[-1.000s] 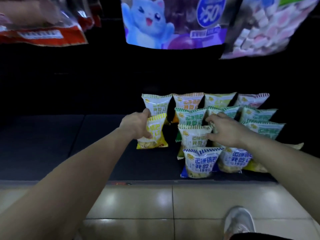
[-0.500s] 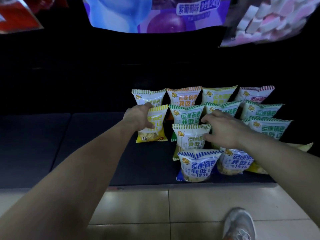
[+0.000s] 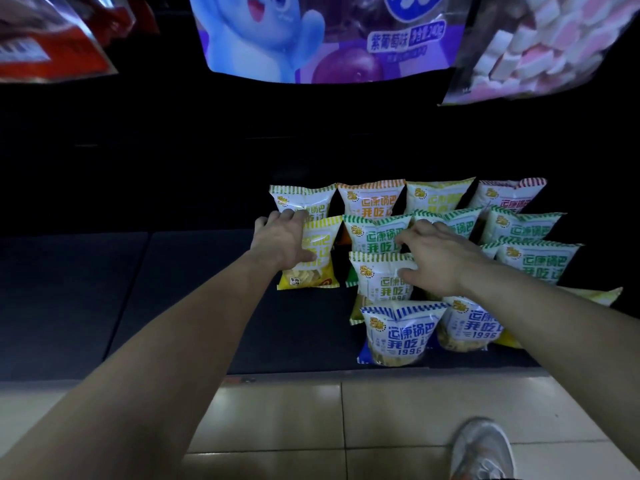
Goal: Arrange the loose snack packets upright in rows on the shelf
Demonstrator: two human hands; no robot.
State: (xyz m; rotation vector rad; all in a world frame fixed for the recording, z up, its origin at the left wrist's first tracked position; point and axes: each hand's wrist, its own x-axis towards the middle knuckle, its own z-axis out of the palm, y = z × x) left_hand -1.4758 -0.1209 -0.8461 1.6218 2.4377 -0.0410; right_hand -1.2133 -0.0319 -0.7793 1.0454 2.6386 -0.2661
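Several small snack packets stand upright in rows on the right half of a dark low shelf (image 3: 173,306). My left hand (image 3: 282,239) grips the left side of a yellow packet (image 3: 318,254) in the leftmost column, just in front of a green-topped back packet (image 3: 304,199). My right hand (image 3: 436,258) rests fingers spread on the top of a yellow-green striped packet (image 3: 384,282) in the middle rows; whether it grips is unclear. Two blue-striped packets (image 3: 398,334) (image 3: 467,327) stand at the shelf's front edge. A yellow packet (image 3: 595,294) lies flat at far right.
Larger bags hang above: a red one (image 3: 52,46), a purple one with a blue cartoon (image 3: 311,36), a marshmallow one (image 3: 540,46). The shelf's left half is bare dark surface. Beige floor tiles (image 3: 277,417) lie below, with my grey shoe (image 3: 481,448) on them.
The view shifted slightly up and down. Both hands stay on the same packets; the yellow packet in my left hand sits a little more upright.
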